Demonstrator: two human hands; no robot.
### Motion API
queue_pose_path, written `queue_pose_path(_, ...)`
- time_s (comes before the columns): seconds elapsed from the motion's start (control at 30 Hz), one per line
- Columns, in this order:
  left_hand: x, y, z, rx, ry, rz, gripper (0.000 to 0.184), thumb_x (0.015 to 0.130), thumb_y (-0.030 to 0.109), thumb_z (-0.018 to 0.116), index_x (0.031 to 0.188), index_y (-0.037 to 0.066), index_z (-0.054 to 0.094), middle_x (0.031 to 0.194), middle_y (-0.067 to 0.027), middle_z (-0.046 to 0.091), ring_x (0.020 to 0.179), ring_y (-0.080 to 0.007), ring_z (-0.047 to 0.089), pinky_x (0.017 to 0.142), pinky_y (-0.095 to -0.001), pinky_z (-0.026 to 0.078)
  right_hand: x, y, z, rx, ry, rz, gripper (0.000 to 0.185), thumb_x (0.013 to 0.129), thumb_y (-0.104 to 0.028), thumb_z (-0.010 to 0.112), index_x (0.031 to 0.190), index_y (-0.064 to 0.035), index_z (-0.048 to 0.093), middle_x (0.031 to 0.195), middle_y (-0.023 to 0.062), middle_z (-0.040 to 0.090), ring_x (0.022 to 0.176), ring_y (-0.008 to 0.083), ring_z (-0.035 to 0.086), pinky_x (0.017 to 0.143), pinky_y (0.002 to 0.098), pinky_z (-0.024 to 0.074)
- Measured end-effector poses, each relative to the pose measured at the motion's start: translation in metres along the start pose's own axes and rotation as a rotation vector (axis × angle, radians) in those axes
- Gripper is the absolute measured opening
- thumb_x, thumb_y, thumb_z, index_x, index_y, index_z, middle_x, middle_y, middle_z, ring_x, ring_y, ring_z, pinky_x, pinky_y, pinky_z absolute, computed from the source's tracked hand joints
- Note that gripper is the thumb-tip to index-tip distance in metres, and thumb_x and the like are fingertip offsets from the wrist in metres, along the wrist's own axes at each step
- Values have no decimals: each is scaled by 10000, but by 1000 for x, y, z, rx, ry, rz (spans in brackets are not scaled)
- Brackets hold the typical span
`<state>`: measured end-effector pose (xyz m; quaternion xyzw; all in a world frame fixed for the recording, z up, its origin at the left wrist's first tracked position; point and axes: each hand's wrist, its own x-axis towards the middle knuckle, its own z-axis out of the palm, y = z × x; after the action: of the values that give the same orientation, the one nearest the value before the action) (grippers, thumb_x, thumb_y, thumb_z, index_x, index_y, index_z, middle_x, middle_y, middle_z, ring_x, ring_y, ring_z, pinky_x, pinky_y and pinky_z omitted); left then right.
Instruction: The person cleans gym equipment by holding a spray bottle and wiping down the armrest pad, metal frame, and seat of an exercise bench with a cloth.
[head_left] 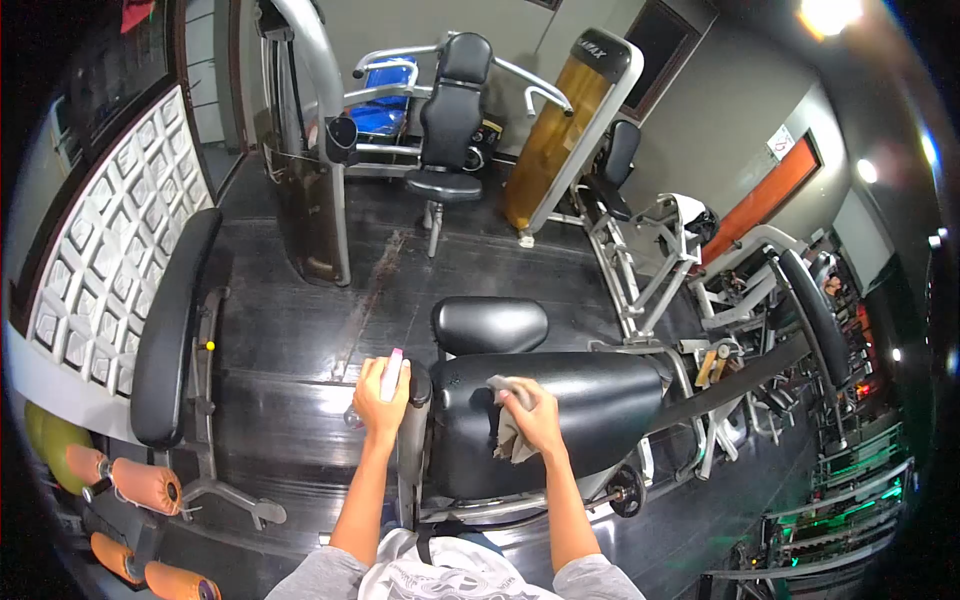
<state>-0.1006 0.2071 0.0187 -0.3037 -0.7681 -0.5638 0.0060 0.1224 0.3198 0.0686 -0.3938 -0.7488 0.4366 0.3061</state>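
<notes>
My left hand [382,402] is closed around a spray bottle [394,370] with a pink and white top, most of it hidden by the fingers. It is beside the left end of a black padded bench [590,405]. My right hand [535,415] grips a greyish-brown cloth [511,440] against the top of that pad, and part of the cloth hangs below the fingers. A small cluster of dark spots or droplets shows on the pad near its left edge. Just beyond it sits a smaller black pad [490,324].
A seated machine [455,120] with a black backrest stands at the back, beside a tall yellow-brown weight tower [560,130]. To the left are a long black bench [175,330] and orange foam rollers [147,485]. More gym equipment and racks [840,480] line the right.
</notes>
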Motion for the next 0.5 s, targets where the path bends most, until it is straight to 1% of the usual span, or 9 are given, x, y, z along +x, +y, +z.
queue_pose_path(0.03, 1, 3, 4, -49, 61, 26, 226, 833, 231, 754, 830, 31, 648, 832, -124, 626, 728, -332, 619, 660, -416, 469, -2, -12, 2, -205, -42, -151, 272, 863, -122, 721, 1118, -32, 699, 1042, 105, 721, 965, 216, 692, 852, 316, 520)
queue_pose_path(0.07, 0, 5, 6, -63, 59, 16, 195, 827, 206, 748, 833, 35, 653, 865, -112, 639, 769, -327, 620, 677, -427, 459, -5, -25, 5, -300, -99, -186, 302, 836, -102, 727, 1133, -56, 697, 1122, 113, 694, 1042, 301, 675, 897, 348, 523)
queue_pose_path(0.1, 0, 8, 7, -72, 53, 9, 195, 827, 206, 748, 833, 35, 653, 865, -112, 639, 769, -327, 620, 677, -427, 459, -9, -34, 14, -343, -114, -223, 337, 795, -47, 711, 1126, -113, 708, 1147, 59, 685, 1050, 304, 666, 893, 377, 533)
queue_pose_path(0.17, -2, 10, 8, -1, 76, 84, 166, 816, 193, 736, 870, 50, 669, 904, -103, 648, 847, -299, 622, 753, -408, 438, -11, -52, 27, -515, -191, -301, 409, 747, -15, 704, 1125, -171, 706, 1162, 5, 666, 1023, 286, 655, 865, 389, 552)
queue_pose_path(0.2, -3, 8, 11, 46, 94, 104, 163, 797, 189, 731, 888, 68, 670, 913, -86, 644, 920, -269, 608, 836, -397, 392, -8, -56, 33, -517, -191, -294, 409, 747, -15, 704, 1125, -171, 706, 1162, 5, 666, 1023, 286, 655, 865, 389, 552)
queue_pose_path(0.27, -14, 9, 17, 22, 106, 77, 174, 789, 195, 733, 892, 72, 666, 927, -82, 639, 945, -262, 598, 864, -402, 371, -2, -61, 41, -735, -262, -338, 442, 724, -11, 700, 1120, -206, 699, 1166, -19, 649, 980, 256, 642, 818, 381, 572)
queue_pose_path(0.3, -18, 13, 19, -2, 125, 53, 186, 782, 202, 736, 895, 75, 663, 941, -78, 634, 971, -255, 589, 893, -406, 351, 2, -60, 44, -736, -266, -333, 442, 724, -11, 700, 1120, -206, 699, 1166, -19, 649, 980, 256, 642, 818, 381, 572)
queue_pose_path(0.4, -27, 15, 24, 32, 159, 56, 225, 775, 210, 736, 936, 78, 651, 988, -75, 620, 989, -250, 579, 912, -412, 333, 19, -56, 48, -812, -330, -376, 443, 727, -32, 707, 1126, -225, 692, 1136, -24, 638, 937, 245, 625, 777, 378, 586)
queue_pose_path(0.5, -30, 10, 30, 39, 220, 49, 258, 761, 197, 738, 971, 82, 643, 983, -70, 619, 987, -256, 581, 910, -410, 336, 41, -57, 53, -877, -414, -357, 421, 736, -52, 702, 1120, -225, 699, 1093, -18, 643, 978, 234, 628, 833, 373, 562)
